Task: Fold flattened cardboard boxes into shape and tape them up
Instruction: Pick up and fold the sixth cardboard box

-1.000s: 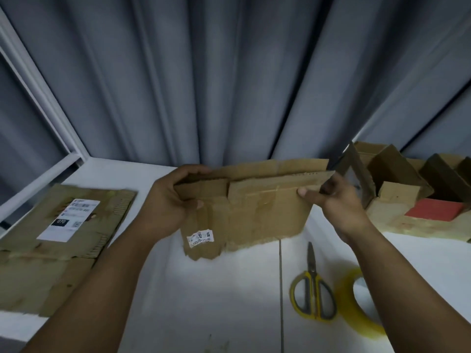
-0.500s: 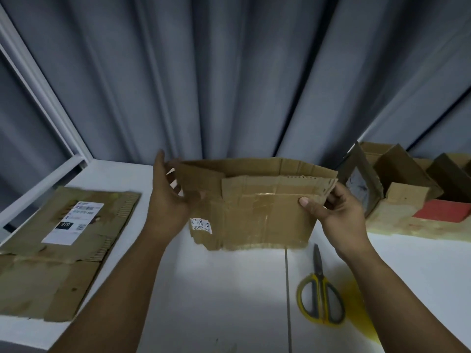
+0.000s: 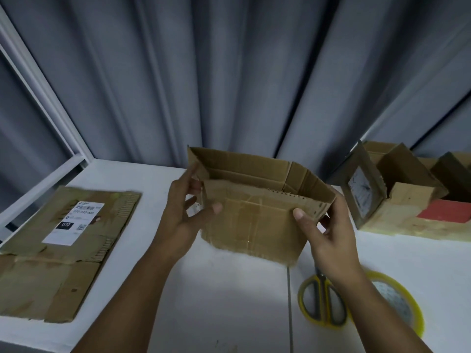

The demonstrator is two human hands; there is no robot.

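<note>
A brown cardboard box point(image 3: 254, 220) is held in the air over the white table point(image 3: 229, 301), spread into an open rectangle with its top flaps up. My left hand point(image 3: 183, 212) grips its left end, thumb on the near panel and fingers behind. My right hand point(image 3: 328, 233) grips the right near corner, thumb on the front and fingers round the edge. A roll of clear yellow-rimmed tape point(image 3: 397, 301) lies at the lower right, partly hidden by my right forearm. Yellow-handled scissors point(image 3: 322, 301) lie beside it.
A flattened cardboard box point(image 3: 58, 250) with a white shipping label lies on the table's left side. Several folded boxes point(image 3: 397, 197) and a red item point(image 3: 446, 212) stand at the back right. Grey curtains hang behind the table, and a white window frame point(image 3: 38, 174) runs along the left.
The box has gone from nearly flat to an open rectangular shape. My left hand shifted from an open touch to a grip on the left end, and the box moved slightly right.
</note>
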